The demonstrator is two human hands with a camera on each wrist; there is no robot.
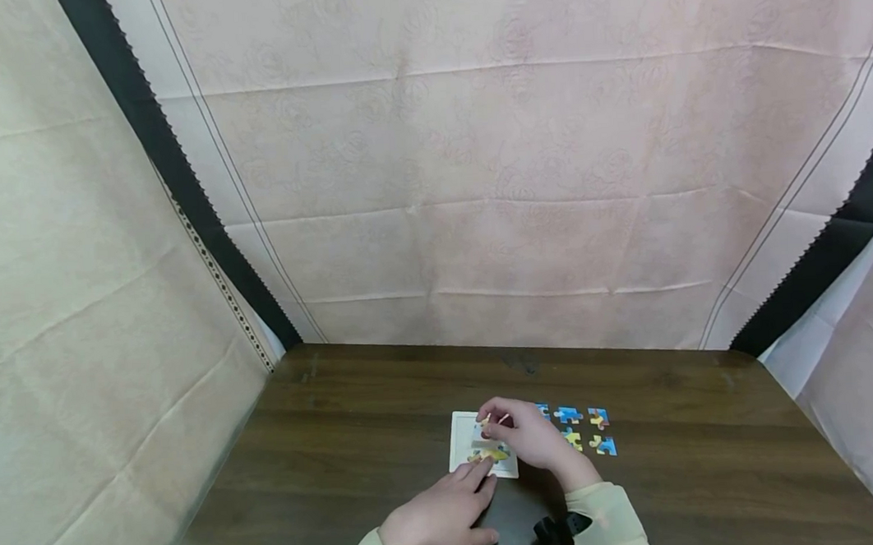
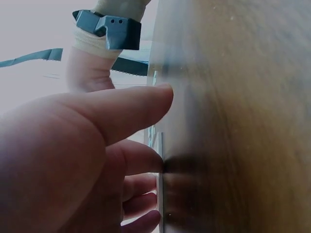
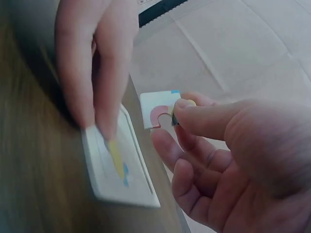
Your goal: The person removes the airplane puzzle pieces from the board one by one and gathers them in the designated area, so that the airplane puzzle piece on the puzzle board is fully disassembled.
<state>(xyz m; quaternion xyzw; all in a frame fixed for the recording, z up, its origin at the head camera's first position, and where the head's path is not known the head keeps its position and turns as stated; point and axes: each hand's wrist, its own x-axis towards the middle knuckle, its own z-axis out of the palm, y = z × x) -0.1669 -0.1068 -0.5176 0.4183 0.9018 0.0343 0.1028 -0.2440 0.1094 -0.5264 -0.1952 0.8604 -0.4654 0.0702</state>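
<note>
Between thumb and fingers, my right hand (image 1: 534, 438) pinches a jigsaw piece (image 3: 153, 108), white with a pink curve, a round notch and a bit of blue. It is held up over a white puzzle tray (image 1: 459, 442) with a raised rim. My left hand (image 1: 443, 512) lies at the tray's near edge, fingers fairly straight and fingertips down on it. Beside those fingertips, in the right wrist view, a yellow and blue patch (image 3: 116, 160) shows inside the tray. Both hands hide part of the tray in the head view.
Right of the tray, several loose jigsaw pieces (image 1: 568, 414) in blue, yellow and red lie on the brown wooden table (image 1: 356, 425); my right hand partly covers some. A black camera (image 1: 557, 531) is strapped to my right wrist. Pale cloth walls (image 1: 479, 245) enclose the table.
</note>
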